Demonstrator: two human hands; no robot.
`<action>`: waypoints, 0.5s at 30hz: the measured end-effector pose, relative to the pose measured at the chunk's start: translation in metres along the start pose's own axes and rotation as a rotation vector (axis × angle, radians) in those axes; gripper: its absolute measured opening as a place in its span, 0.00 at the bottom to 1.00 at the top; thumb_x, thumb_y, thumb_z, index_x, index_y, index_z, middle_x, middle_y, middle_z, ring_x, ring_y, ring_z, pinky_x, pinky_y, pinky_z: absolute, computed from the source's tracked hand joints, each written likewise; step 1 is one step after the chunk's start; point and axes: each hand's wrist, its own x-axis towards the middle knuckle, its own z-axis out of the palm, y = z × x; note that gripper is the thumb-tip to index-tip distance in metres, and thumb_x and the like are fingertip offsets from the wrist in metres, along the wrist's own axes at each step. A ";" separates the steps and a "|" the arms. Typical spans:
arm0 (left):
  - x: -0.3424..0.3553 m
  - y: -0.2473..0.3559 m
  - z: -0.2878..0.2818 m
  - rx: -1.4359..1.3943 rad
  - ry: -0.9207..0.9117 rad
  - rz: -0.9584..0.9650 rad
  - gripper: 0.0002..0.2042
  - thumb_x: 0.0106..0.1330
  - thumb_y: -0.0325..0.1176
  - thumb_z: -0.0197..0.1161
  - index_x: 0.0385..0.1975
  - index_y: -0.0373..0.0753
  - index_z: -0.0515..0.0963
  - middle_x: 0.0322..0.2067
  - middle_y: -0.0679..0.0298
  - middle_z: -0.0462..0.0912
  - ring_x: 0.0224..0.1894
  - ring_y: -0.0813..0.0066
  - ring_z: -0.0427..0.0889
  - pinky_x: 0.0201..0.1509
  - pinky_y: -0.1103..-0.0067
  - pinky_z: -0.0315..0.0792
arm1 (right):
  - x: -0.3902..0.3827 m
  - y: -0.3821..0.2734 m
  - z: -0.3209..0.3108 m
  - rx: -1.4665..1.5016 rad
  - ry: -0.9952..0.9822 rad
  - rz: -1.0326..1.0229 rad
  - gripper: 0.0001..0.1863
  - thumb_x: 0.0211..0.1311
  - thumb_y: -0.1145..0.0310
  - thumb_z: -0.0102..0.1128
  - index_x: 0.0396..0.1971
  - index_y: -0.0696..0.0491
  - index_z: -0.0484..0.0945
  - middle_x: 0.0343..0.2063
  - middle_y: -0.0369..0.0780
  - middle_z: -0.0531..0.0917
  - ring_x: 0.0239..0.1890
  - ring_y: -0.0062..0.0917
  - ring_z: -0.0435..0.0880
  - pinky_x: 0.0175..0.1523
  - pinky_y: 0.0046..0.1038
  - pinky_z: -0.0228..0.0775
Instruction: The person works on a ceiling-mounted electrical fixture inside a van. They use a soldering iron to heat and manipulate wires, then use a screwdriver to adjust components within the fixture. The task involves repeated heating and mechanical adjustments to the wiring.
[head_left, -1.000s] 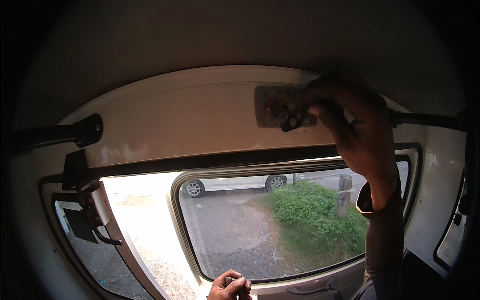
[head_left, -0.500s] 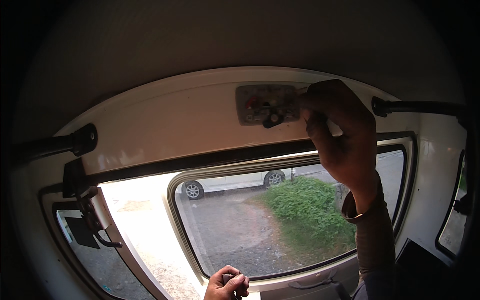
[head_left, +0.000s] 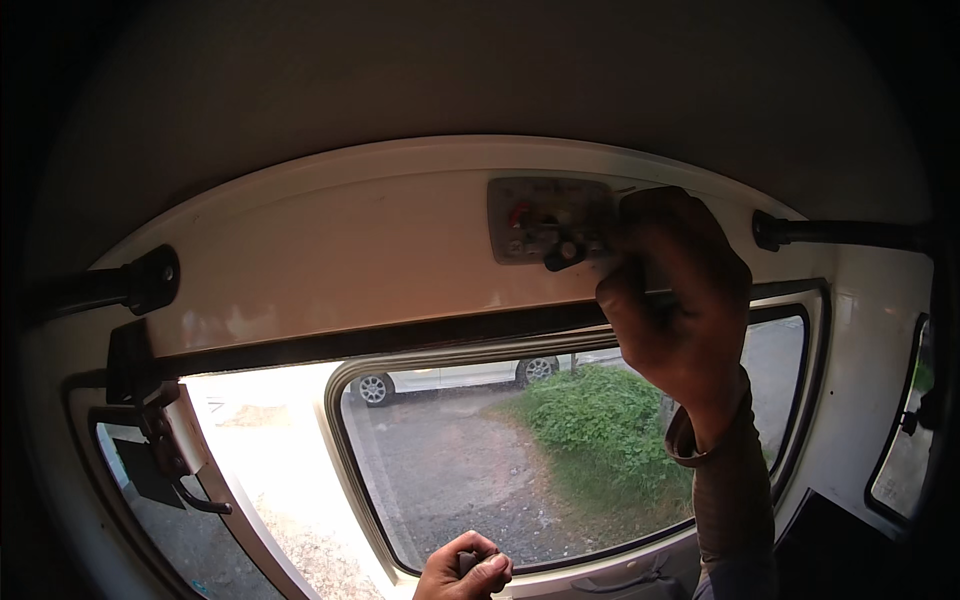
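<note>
A shallow rectangular lamp base [head_left: 503,255], with its inner metal parts, a red piece and a dark round knob bare, is fixed to the cream panel [head_left: 330,260] under the roof. My right hand [head_left: 685,295] is raised against its right side, thumb and fingers pinched at its edge; what they hold, if anything, is hidden. A thin wire-like strand [head_left: 625,189] sticks out just above those fingers. Low in the middle, my left hand [head_left: 465,568] is closed around a small dark piece [head_left: 467,563] whose kind I cannot make out.
Black bars on brackets [head_left: 153,280] jut out at both sides. Below the panel sits a framed window [head_left: 450,470], with a bush [head_left: 600,430] and a white car [head_left: 440,378] outside. A bright opening [head_left: 250,450] and a metal latch [head_left: 170,450] are at left.
The view has shifted slightly, so the lamp base sits a little lower and further right. My right hand has slid down slightly along its edge; my left hand stays closed.
</note>
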 end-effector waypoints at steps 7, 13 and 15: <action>-0.009 0.042 0.030 0.052 0.042 0.073 0.05 0.75 0.33 0.60 0.39 0.39 0.77 0.25 0.67 0.79 0.09 0.84 0.69 0.10 0.83 0.61 | -0.004 -0.001 -0.011 0.171 -0.035 0.132 0.18 0.52 0.80 0.65 0.45 0.55 0.84 0.42 0.41 0.83 0.38 0.27 0.85 0.45 0.30 0.78; -0.002 0.103 0.041 0.269 0.178 0.429 0.04 0.73 0.31 0.60 0.38 0.39 0.77 0.24 0.70 0.78 0.17 0.89 0.68 0.18 0.87 0.60 | -0.001 -0.004 0.001 0.231 0.017 0.079 0.19 0.55 0.76 0.72 0.49 0.49 0.85 0.47 0.40 0.81 0.44 0.28 0.85 0.48 0.29 0.81; -0.001 0.120 0.043 0.332 0.201 0.335 0.03 0.73 0.30 0.59 0.37 0.39 0.75 0.26 0.70 0.77 0.24 0.88 0.70 0.27 0.87 0.65 | 0.002 -0.004 0.001 0.195 -0.032 0.090 0.20 0.55 0.75 0.72 0.49 0.48 0.85 0.47 0.40 0.81 0.46 0.29 0.85 0.49 0.31 0.82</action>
